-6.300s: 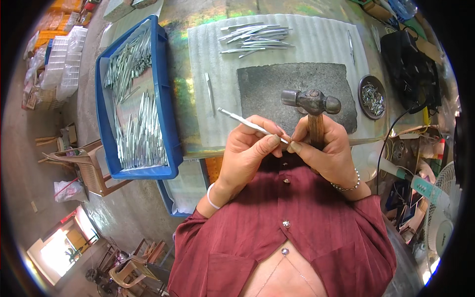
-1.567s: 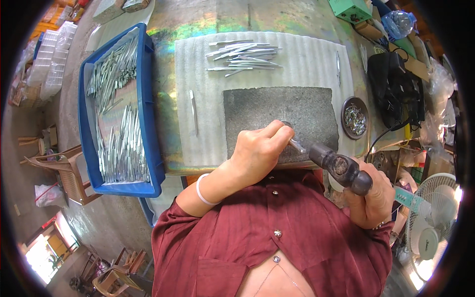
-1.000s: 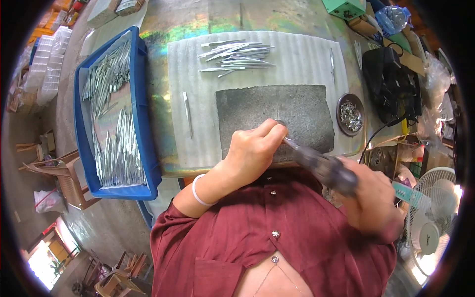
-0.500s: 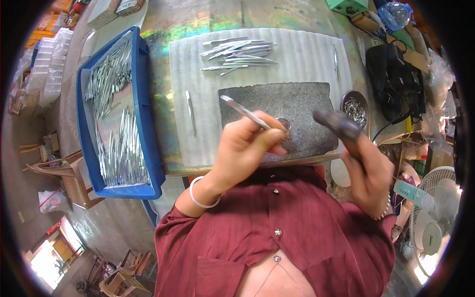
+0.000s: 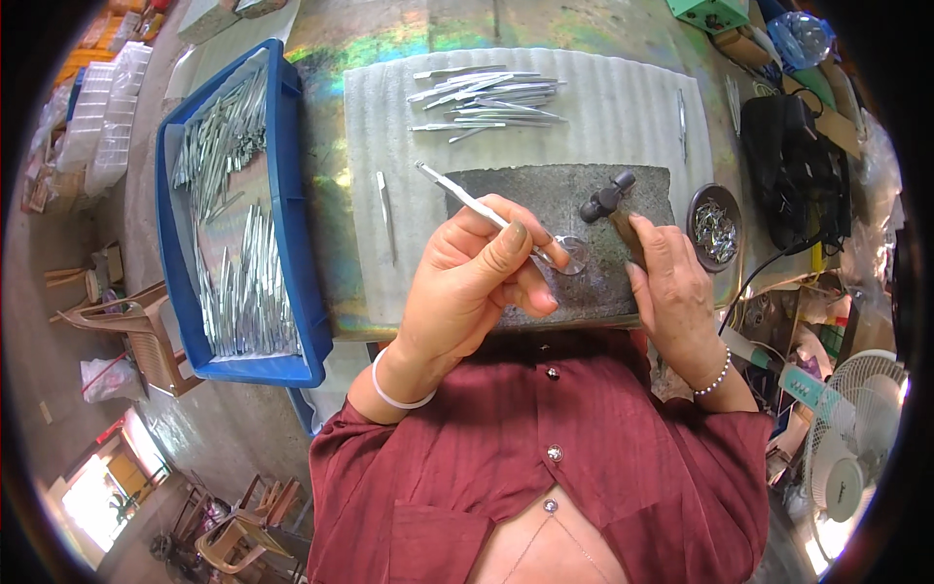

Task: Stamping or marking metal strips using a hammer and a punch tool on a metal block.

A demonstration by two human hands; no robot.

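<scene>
My left hand (image 5: 457, 277) holds a slim silver metal piece (image 5: 467, 202) between thumb and fingers. The piece slants up and left above a dark stone-like slab (image 5: 545, 185); I cannot make out its exact kind. My right hand (image 5: 676, 282) is closed round the wooden handle of a small hammer (image 5: 605, 197), whose dark head is over the slab's right part. A shiny round spot (image 5: 573, 256) shows on the slab between my hands. Beyond the slab, several similar silver pieces (image 5: 486, 97) lie in a loose pile on a white foam sheet (image 5: 375, 127).
A blue tray (image 5: 294, 214) on the left holds two heaps of silver pieces. Single pieces lie at the foam's left (image 5: 386, 216) and right (image 5: 682, 127). To the right stand a round dark bowl (image 5: 697, 209) of small metal parts, a black bag (image 5: 793, 161) and a fan (image 5: 846, 448).
My right hand has brought the hammer from a raised, blurred position at the right down and inward to the slab. My left hand still holds the silver piece, now slightly turned.
</scene>
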